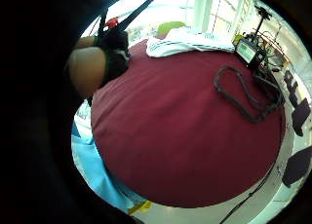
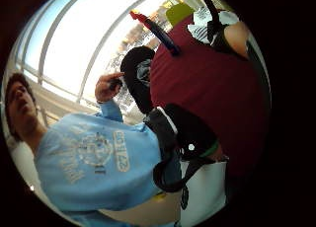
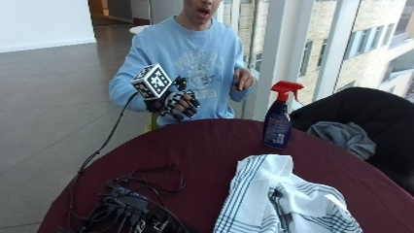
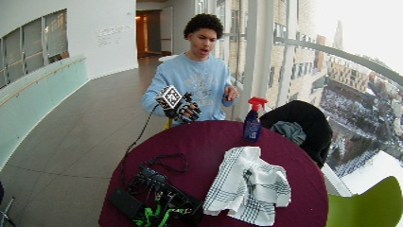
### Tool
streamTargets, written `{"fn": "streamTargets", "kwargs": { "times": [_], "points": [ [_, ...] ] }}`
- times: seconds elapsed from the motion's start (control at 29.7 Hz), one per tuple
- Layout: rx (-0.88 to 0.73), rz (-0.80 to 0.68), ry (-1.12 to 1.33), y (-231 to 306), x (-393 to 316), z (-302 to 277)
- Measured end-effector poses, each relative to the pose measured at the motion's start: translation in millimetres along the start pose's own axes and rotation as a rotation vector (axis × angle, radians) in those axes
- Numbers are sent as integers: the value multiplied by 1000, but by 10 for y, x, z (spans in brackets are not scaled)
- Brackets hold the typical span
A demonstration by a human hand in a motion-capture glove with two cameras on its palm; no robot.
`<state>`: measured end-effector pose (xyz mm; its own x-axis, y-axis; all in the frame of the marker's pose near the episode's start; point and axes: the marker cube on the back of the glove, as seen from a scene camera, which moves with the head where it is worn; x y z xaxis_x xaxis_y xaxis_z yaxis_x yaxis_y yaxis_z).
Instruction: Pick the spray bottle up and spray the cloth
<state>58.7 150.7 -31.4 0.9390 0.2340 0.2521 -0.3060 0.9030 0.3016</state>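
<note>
The gloved right hand (image 3: 175,104), raised, loosely curled and holding nothing, should reach across the worktop (image 3: 207,155) and wrap the spray bottle (image 3: 278,119) below its red trigger.

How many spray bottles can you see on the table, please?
1. The spray bottle stands upright near the table's far edge, beyond the striped cloth, untouched. None appear hidden, though the cloth could cover something small.

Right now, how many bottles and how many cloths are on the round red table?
Blue plastic spray bottle with red trigger: 1
White cloth with dark blue stripes: 1
Total: 2
</note>
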Motion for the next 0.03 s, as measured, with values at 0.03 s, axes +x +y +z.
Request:
{"fn": "streamTargets", "kwargs": {
  "times": [0.03],
  "points": [
    [0, -1, 2, 10, 2, -4]
  ]
}}
